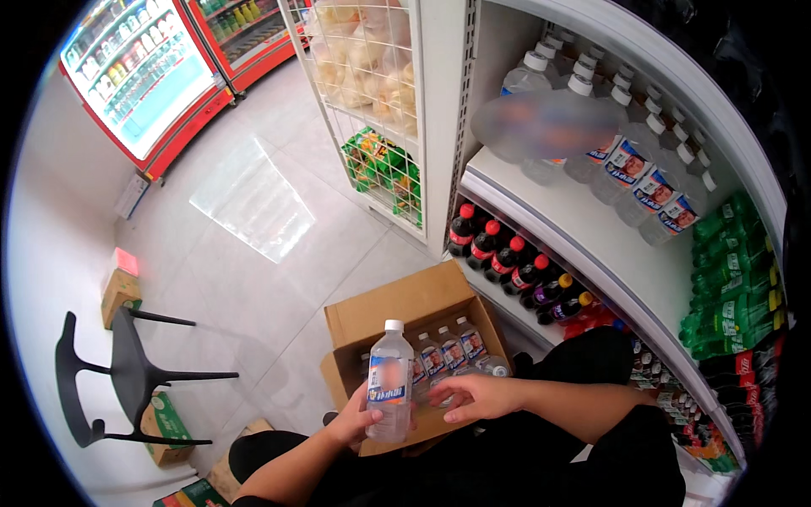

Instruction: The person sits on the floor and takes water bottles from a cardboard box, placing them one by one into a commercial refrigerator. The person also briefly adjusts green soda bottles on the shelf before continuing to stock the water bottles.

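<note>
My left hand [355, 418] grips a clear plastic bottle [389, 361] with a white cap and a blue, orange and white label, held upright. My right hand [472, 396] holds nothing; its fingers are apart over the front part of an open cardboard box [396, 310]. Several matching bottles [453, 352] stand in that box along its far side. Another clear bottle [493, 365] lies tilted near the box's right wall, its lower part behind my right hand. More bottles of this kind [624, 166] stand in rows on the white shelf [589, 228] at the right.
Dark soda bottles with red caps [504, 260] line the lower shelf. Green bottles [728, 298] are stacked at far right. A wire rack [380, 120] holds bagged goods. At left are a black chair [130, 367] and small cartons [120, 291]; red-framed coolers [152, 82] stand behind.
</note>
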Available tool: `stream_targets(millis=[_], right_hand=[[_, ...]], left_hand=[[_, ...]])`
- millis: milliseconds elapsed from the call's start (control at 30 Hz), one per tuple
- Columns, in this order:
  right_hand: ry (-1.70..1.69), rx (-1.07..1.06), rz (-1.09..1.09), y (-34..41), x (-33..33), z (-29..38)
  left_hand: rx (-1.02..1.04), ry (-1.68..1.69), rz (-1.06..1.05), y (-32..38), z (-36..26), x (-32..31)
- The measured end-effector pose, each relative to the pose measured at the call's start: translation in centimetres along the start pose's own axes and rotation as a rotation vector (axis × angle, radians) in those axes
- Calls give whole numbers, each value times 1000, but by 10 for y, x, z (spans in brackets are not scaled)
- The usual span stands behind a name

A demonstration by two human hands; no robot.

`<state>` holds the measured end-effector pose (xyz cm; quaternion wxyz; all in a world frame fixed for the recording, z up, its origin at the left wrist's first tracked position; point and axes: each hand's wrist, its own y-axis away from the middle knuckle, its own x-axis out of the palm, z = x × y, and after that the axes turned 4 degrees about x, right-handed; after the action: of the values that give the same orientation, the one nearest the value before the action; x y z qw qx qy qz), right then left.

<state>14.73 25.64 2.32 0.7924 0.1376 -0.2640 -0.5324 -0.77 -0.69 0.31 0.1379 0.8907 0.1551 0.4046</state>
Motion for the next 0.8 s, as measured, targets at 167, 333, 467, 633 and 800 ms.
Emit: stream_targets(millis=[167,333,467,633,800], right_hand=[[-126,99,-7,-32,-14,3],[-436,130,-10,-56,-14,-25],[-647,87,8,-63,-24,-38],[-472,-116,-154,-55,-49,-3],[-75,-456,-415,-29,-90,43]], left_hand=[[-58,-25,1,-6,11,0],[21,-247,10,-23,15,-19],[52,-375,90,-29,0,-19],[-12,-175,118,-18,-17,-7],[-12,-323,195,-19,-20,-22]])
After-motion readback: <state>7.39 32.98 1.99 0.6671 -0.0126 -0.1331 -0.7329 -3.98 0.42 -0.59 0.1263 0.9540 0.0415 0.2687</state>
